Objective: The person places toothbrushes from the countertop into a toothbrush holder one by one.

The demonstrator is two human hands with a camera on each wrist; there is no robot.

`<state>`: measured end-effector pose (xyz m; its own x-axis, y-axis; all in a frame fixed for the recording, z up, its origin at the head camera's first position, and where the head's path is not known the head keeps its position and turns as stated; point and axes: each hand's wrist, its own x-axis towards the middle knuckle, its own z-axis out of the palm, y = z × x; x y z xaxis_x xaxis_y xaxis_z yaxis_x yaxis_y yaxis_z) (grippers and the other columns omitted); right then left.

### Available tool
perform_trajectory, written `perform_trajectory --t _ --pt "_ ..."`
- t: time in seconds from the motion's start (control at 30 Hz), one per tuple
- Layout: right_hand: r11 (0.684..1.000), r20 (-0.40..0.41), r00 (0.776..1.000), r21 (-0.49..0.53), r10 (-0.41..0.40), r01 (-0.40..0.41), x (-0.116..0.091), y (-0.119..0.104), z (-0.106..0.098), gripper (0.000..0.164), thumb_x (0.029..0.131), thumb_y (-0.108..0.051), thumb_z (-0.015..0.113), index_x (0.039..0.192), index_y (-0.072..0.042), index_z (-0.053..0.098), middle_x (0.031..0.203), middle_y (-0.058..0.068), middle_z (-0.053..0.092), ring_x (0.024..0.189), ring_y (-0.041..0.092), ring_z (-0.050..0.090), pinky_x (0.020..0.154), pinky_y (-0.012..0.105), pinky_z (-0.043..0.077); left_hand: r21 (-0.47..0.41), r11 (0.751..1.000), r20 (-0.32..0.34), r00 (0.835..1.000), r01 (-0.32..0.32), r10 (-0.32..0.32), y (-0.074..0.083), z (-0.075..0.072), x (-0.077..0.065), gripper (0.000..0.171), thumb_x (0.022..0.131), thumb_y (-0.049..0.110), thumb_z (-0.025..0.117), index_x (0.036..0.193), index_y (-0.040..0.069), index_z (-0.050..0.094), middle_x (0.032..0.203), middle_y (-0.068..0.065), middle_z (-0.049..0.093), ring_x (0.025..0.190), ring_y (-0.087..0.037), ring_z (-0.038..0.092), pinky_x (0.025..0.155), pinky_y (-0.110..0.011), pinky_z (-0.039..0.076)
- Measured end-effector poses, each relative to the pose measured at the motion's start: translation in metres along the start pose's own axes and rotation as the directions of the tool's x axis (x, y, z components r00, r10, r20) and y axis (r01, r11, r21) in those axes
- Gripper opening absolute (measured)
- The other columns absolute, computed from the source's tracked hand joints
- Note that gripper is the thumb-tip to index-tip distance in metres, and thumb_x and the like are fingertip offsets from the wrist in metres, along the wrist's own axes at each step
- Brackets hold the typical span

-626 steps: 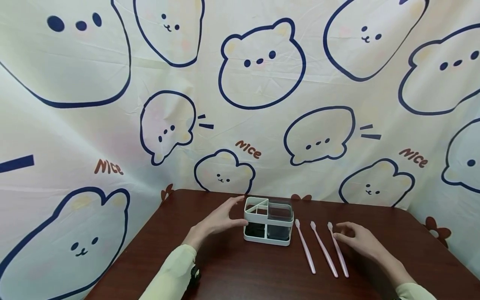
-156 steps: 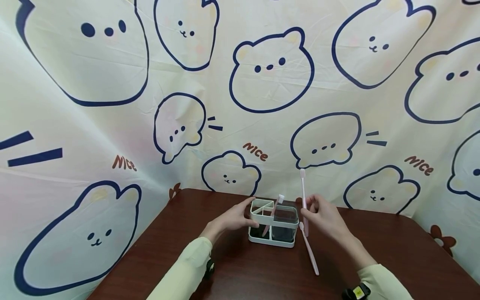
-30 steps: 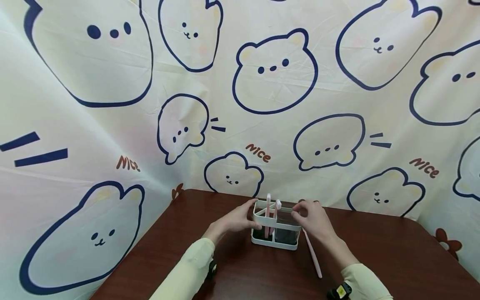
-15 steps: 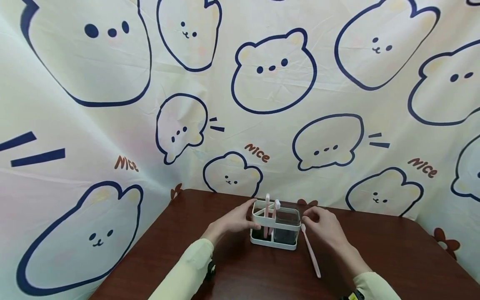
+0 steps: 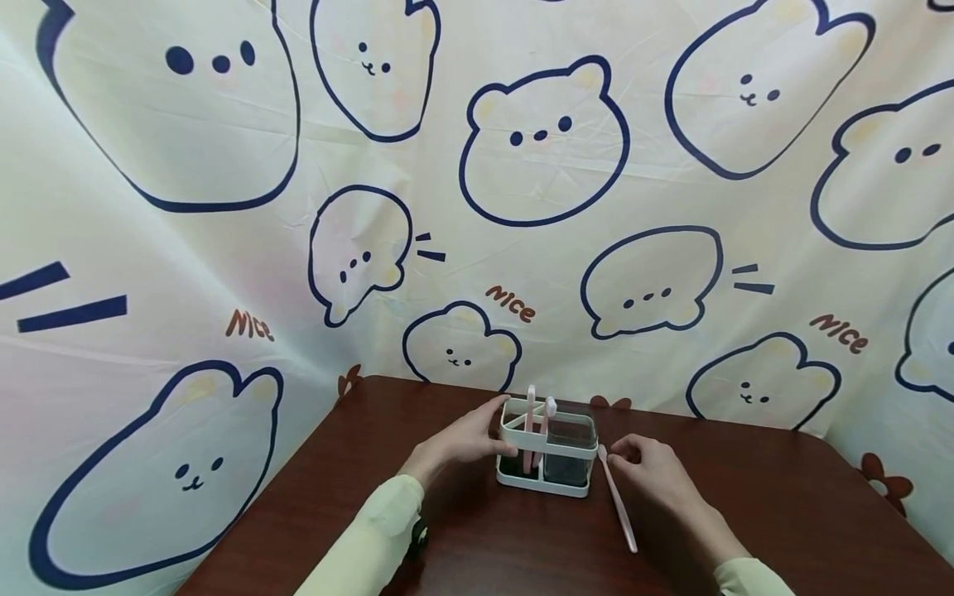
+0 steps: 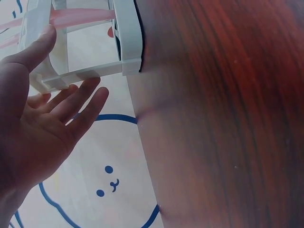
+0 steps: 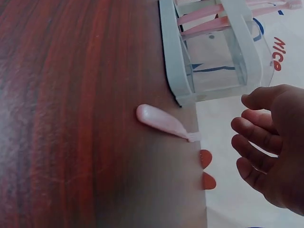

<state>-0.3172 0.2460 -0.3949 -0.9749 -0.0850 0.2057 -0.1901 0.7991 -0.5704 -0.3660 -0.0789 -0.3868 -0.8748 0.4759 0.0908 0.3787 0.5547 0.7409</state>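
Observation:
A pale toothbrush holder with an upper and a lower tier stands towards the back of the table. Two pink toothbrushes stand in its left part, bristle heads up. My left hand holds the holder's left end; in the left wrist view the thumb lies on the front of the upper tier, the other fingers behind the end. A third pink toothbrush lies on the table right of the holder. Beside its head is my right hand, fingers loosely bent with nothing in them; the right wrist view shows a gap to the toothbrush.
A clear smoky cup fills the right part of the holder. The dark red-brown table runs back to a pale cloth with cartoon animal outlines, hanging close behind the holder.
All three toothbrushes lay on the table at first; one, then a second, went into the holder. Since then my right hand has moved right and nearer, to the third one's head. Left hand stays.

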Motion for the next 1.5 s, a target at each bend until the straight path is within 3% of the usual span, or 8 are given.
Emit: perform_trajectory --t 0.5,1.07,1.5 --pt "1.0 0.055 0.998 -0.001 -0.002 0.002 -0.006 0.023 0.007 0.024 0.093 -0.024 0.068 0.11 -0.006 0.07 0.088 0.0 0.066 0.076 0.013 0.056 0.065 0.028 0.048 0.009 1.0 -0.008 1.0 -0.002 0.003 0.001 0.002 0.0 0.092 0.085 0.034 0.079 0.157 0.014 0.024 0.157 -0.013 0.038 0.133 -0.028 0.046 0.115 -0.056 0.035" --pt "0.998 0.145 0.988 0.026 0.056 -0.06 -0.011 0.03 0.01 0.032 0.089 -0.027 0.072 0.112 -0.004 0.068 0.079 0.001 0.059 0.069 0.016 0.053 0.057 0.026 0.043 -0.009 1.0 0.0 1.0 -0.001 0.001 0.003 0.001 0.0 0.089 0.086 0.033 0.078 0.156 0.016 0.027 0.154 -0.012 0.04 0.132 -0.028 0.046 0.115 -0.058 0.034" --pt "0.997 0.229 0.973 0.075 0.014 -0.032 -0.016 0.037 0.013 0.04 0.088 -0.029 0.073 0.115 -0.001 0.066 0.075 0.002 0.058 0.063 0.016 0.053 0.054 0.026 0.043 -0.015 1.0 -0.002 1.0 0.024 -0.024 0.003 0.002 -0.001 0.089 0.086 0.033 0.078 0.156 0.018 0.026 0.155 -0.009 0.04 0.132 -0.027 0.045 0.115 -0.058 0.034"
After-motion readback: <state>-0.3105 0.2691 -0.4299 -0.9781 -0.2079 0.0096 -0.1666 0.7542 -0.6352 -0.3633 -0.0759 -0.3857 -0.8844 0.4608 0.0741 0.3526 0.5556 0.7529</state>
